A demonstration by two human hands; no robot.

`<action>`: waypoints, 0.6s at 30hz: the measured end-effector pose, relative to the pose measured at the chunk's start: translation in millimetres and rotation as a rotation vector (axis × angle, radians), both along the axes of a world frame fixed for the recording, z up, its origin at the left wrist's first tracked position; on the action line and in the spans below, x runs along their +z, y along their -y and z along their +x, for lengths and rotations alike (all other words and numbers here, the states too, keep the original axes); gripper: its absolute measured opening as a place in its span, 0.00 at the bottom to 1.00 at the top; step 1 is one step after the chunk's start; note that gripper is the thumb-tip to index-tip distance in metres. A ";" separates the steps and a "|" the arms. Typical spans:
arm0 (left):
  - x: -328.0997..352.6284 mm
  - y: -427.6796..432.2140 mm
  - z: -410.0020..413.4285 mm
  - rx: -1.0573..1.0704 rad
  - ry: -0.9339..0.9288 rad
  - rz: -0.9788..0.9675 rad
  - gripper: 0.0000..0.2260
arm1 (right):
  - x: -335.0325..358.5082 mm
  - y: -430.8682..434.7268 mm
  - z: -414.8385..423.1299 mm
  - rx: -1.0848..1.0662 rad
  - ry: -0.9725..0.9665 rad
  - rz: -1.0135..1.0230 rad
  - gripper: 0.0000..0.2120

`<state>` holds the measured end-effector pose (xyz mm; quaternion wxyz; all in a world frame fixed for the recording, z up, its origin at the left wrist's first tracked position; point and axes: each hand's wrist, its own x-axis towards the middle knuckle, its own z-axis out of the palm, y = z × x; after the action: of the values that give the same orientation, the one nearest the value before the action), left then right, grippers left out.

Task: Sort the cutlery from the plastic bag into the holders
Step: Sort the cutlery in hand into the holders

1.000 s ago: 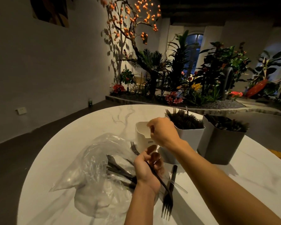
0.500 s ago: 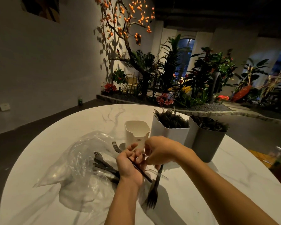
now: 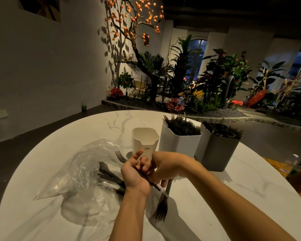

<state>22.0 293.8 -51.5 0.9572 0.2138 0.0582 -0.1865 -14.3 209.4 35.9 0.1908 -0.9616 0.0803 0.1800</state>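
Two hands meet at the table's middle. The left hand (image 3: 135,174) grips a bundle of black cutlery (image 3: 111,176), one fork (image 3: 119,156) poking out past its fingers. The right hand (image 3: 165,168) pinches a piece from that bundle; a second fork (image 3: 162,208) hangs below it. Left of them lies one clear plastic bag (image 3: 76,173). Beyond them stand three holders: small white (image 3: 144,141), tall white (image 3: 179,144), grey (image 3: 217,150).
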 end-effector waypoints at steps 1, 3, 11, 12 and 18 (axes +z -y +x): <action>-0.2 -0.1 0.0 0.006 0.004 0.006 0.13 | -2.9 -0.5 1.2 -0.006 0.017 0.001 0.10; -0.7 0.3 0.7 0.013 0.010 0.002 0.14 | -1.2 -1.3 0.6 -0.006 0.062 -0.064 0.10; -4.6 3.9 4.1 -0.042 -0.001 0.059 0.15 | 33.9 5.4 12.5 0.024 0.375 -0.034 0.32; -4.8 5.5 3.9 -0.045 0.000 0.084 0.15 | 33.0 4.5 18.4 0.006 0.492 0.028 0.37; -5.5 6.9 4.8 -0.053 -0.032 0.135 0.14 | 6.3 5.5 61.0 -0.121 0.971 0.120 0.16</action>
<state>26.7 286.9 -56.9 0.9342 0.2764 0.0802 -0.2108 46.7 203.9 42.2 0.2714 -0.9155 0.0274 -0.2958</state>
